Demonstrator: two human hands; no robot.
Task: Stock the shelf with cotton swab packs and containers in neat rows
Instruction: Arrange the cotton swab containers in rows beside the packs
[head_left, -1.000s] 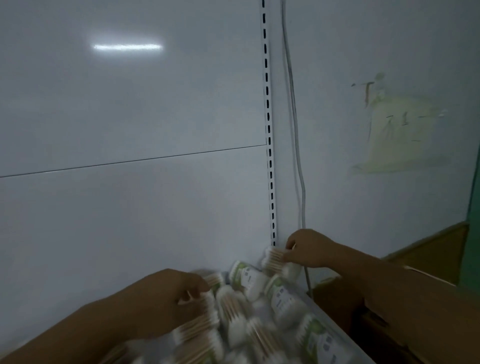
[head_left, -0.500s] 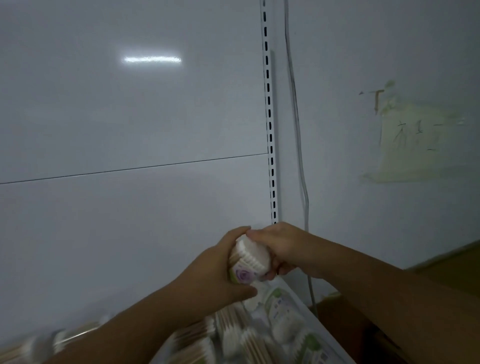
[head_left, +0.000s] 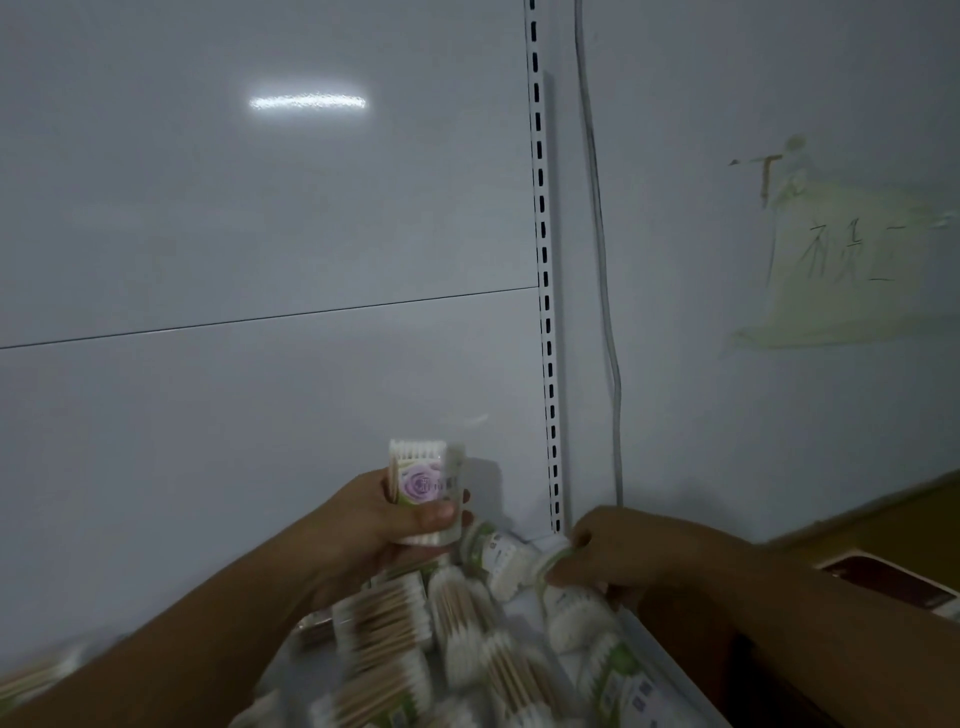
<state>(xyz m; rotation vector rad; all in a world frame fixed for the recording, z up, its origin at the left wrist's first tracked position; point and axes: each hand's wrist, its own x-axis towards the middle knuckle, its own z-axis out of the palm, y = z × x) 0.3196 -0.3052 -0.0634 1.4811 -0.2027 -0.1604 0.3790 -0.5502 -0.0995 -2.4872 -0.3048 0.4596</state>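
Left hand (head_left: 382, 527) has its fingers and thumb wrapped around a swab pack (head_left: 422, 486) with a purple rose on the label. It's held upright above the heap, in front of the white back panel (head_left: 260, 415). Right hand (head_left: 621, 556) is down at the back corner of the shelf (head_left: 675, 670), fingers curled over the end of a green-labelled pack (head_left: 553, 564) that lies on its side. The knuckles cover most of that pack, so I can't tell how firm the grip is.

The pile of packs (head_left: 415, 639) on the shelf is a jumble pointing every which way, and it's pretty blurry, so the labels aren't readable. The bottom edge cuts off the nearest ones.

A slotted rail (head_left: 545, 312) runs up beside the panel, with a cable (head_left: 602, 260) just right of it. Further right there's a yellowish paper note (head_left: 852, 260) on the wall with scribbles I can't read. A reddish box (head_left: 893, 582) sits low, past the right forearm.
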